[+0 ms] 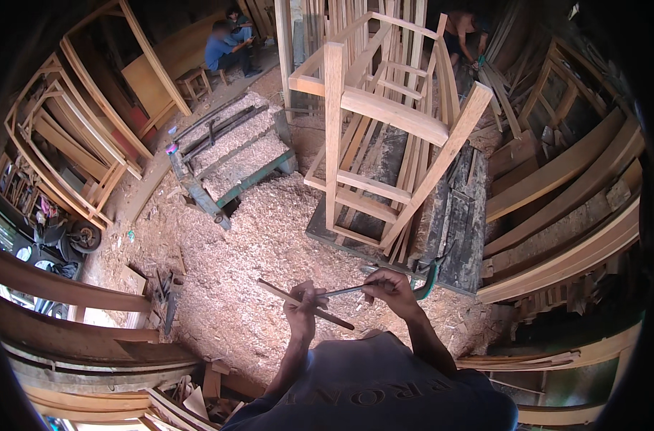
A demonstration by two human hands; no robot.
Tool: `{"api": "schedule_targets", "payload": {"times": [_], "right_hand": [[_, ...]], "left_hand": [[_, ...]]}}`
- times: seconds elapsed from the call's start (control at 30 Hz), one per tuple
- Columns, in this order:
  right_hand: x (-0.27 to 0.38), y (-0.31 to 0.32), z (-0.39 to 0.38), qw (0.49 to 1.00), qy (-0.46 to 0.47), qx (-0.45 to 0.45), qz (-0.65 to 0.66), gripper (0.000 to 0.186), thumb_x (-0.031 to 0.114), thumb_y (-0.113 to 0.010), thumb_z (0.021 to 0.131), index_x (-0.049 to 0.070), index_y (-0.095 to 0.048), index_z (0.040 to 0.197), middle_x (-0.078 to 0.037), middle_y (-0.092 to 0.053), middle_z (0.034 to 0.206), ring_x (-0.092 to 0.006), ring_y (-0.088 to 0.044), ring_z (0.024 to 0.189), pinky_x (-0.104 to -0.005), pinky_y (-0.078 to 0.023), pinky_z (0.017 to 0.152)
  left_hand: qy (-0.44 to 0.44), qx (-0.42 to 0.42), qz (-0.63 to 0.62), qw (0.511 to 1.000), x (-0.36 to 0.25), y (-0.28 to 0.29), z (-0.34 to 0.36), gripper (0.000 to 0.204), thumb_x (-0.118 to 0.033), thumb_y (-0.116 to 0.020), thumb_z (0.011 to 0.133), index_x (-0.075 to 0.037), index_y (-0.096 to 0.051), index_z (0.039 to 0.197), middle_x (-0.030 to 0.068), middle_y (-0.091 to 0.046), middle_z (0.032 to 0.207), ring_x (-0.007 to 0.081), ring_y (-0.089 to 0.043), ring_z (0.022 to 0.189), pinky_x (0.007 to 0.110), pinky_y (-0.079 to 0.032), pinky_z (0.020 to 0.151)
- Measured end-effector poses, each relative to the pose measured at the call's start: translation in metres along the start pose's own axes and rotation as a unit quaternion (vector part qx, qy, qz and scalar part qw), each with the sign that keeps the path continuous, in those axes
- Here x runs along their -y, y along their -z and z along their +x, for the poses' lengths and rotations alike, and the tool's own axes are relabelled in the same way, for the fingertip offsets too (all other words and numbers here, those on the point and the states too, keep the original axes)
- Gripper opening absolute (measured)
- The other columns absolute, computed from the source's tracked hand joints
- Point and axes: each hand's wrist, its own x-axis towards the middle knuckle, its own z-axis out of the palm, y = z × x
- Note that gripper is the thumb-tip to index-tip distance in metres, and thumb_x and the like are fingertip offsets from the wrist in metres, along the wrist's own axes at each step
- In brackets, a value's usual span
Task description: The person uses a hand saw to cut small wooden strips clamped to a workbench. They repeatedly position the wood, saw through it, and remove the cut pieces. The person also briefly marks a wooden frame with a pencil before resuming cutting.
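In front of my chest my left hand is closed round a narrow, flat wooden strip, which slants down to the right. A thin grey metal-looking rod runs from the fingers of my left hand to my right hand. My right fingers pinch its other end. Its exact kind cannot be made out. Just beyond my right hand, a green curved tool rests at the near end of the dark workbench. My fingers hide parts of the strip and the rod.
A wooden chair-like frame stands on the workbench ahead. Wood shavings cover the floor. A low green-edged stand is at the left. Planks are stacked on the right. Two people sit far left; another person bends far right.
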Motion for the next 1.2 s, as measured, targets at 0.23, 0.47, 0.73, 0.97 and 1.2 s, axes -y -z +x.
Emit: {"api": "schedule_targets", "payload": {"times": [0.23,0.47,0.73,0.97,1.2], "right_hand": [[-0.037,-0.044,-0.003,0.983,0.105,-0.113,-0.102,0.020,0.009,-0.057,0.099,-0.001,-0.067,0.113,-0.012,-0.067,0.110,-0.0209,-0.062,0.108,-0.0350,-0.048,0.096],[-0.039,-0.029,-0.023,0.978,0.063,-0.196,-0.011,0.026,0.010,-0.048,0.104,0.000,-0.064,0.121,0.001,-0.051,0.075,-0.0120,-0.049,0.072,-0.0303,-0.045,0.070],[-0.068,-0.049,-0.034,0.851,0.043,-0.059,-0.520,0.026,0.025,-0.076,0.084,0.006,-0.070,0.101,-0.011,-0.068,0.083,-0.0310,-0.062,0.079,-0.0430,-0.049,0.073],[-0.062,-0.020,-0.047,0.828,0.086,-0.104,-0.544,0.021,0.023,-0.069,0.087,0.011,-0.068,0.105,-0.010,-0.067,0.081,-0.0319,-0.060,0.075,-0.0456,-0.046,0.072],[0.037,0.040,-0.033,0.694,0.220,-0.140,-0.671,0.030,0.018,-0.076,0.076,0.011,-0.070,0.105,-0.006,-0.067,0.083,-0.0223,-0.059,0.086,-0.0364,-0.045,0.084]], "left_hand": [[-0.028,0.078,0.069,0.994,0.017,-0.026,0.002,0.019,-0.016,-0.058,0.100,0.002,-0.058,0.107,0.0143,-0.068,0.090,0.0190,-0.067,0.071,0.031,-0.055,0.063],[0.094,0.010,-0.059,0.994,0.028,-0.007,0.021,0.018,-0.021,-0.055,0.102,-0.005,-0.056,0.110,0.0003,-0.049,0.083,0.0109,-0.048,0.072,0.026,-0.042,0.065],[0.120,0.078,-0.158,0.977,0.054,-0.001,0.017,0.033,-0.034,-0.047,0.105,-0.005,-0.048,0.121,0.0025,-0.048,0.096,0.0155,-0.050,0.084,0.039,-0.046,0.084],[0.017,0.006,-0.056,0.998,0.034,-0.025,0.015,0.050,-0.019,-0.058,0.100,-0.001,-0.036,0.141,0.0112,-0.057,0.110,0.0236,-0.059,0.104,0.039,-0.048,0.090],[-0.142,0.068,-0.021,0.987,-0.011,-0.079,0.072,0.055,0.001,-0.059,0.095,0.001,-0.033,0.143,0.0208,-0.064,0.113,0.0242,-0.064,0.102,0.034,-0.053,0.090]]}}
